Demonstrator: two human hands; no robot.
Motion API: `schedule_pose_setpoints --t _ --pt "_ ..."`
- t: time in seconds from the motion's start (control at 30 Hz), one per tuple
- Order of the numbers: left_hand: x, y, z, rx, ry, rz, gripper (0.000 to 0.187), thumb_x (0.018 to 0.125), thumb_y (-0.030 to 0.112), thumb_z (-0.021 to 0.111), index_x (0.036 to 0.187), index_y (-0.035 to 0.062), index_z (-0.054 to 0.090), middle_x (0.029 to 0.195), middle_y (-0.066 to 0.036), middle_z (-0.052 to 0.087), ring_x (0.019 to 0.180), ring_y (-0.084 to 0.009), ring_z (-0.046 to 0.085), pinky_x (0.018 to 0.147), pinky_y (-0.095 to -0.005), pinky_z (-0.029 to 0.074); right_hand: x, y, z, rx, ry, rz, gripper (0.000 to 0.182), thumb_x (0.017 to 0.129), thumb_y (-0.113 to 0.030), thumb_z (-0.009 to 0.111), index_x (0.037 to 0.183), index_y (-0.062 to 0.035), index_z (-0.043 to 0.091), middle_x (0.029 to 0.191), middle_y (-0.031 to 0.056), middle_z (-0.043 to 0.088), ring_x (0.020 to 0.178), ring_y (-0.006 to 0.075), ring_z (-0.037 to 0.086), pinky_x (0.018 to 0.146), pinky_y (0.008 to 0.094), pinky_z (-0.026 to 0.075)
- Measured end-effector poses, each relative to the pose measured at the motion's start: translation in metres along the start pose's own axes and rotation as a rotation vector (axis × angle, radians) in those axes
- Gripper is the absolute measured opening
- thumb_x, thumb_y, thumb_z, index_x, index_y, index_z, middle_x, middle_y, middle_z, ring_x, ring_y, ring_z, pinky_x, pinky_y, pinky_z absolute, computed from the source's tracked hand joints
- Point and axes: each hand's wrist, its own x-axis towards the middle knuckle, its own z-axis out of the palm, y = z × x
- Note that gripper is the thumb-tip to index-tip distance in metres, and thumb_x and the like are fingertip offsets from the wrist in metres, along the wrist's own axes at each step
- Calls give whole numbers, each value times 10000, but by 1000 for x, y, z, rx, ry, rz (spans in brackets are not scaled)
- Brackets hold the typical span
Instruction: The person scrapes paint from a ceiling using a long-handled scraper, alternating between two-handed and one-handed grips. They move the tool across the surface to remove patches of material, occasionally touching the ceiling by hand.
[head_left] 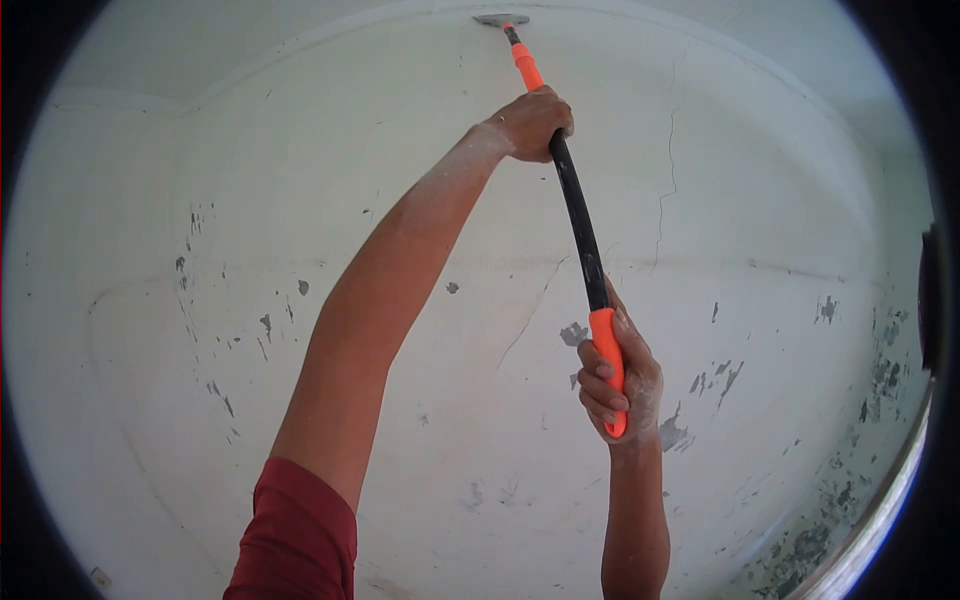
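Note:
A long-handled scraper with a black shaft and orange grips slants up across the view. Its grey, flat blade is at the top of the wall, close under the ceiling line. High on the shaft, just below the upper orange sleeve, my left hand is wrapped around it, the arm stretched far up. My right hand grips the orange end of the handle lower down, fingers curled round it. Pale dust coats my left wrist and my right hand.
A pale wall fills the view, dotted with grey patches of flaked paint. A thin crack runs down it right of the shaft. More peeling paint covers the lower right, beside a bright edge. A small wall socket shows at lower left.

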Motion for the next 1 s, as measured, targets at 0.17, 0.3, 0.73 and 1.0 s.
schedule_pose_setpoints --t 0.17,0.3,0.73,1.0 --pt "-26 21 0 -11 -144 -114 168 662 38 773 720 76 619 829 -66 640 951 -290 615 905 -421 510 -15 8 -6 -278 135 -30 556 1111 -291 395 1620 -83 316 616 15 490 342 48 345 275 198 290" --pt "-52 2 0 11 -100 -98 184 644 27 769 677 74 595 805 -66 625 949 -278 605 906 -415 509 -6 17 -2 -396 99 -2 543 1111 -293 429 1605 -81 359 619 8 493 355 51 354 293 216 292" --pt "-85 -3 -26 93 -164 -138 204 746 115 796 820 103 606 1101 -27 634 1266 -259 545 1253 -498 267 19 59 24 -334 87 -12 539 1119 -319 458 1605 -104 368 613 8 483 373 56 358 317 228 291" --pt "-162 130 38 -307 42 -101 217 825 254 806 862 138 626 1361 -43 576 1469 -307 407 1266 -639 145 -93 122 -47 -323 163 109 655 1112 -404 404 1624 -23 256 536 12 416 326 84 321 318 243 267"
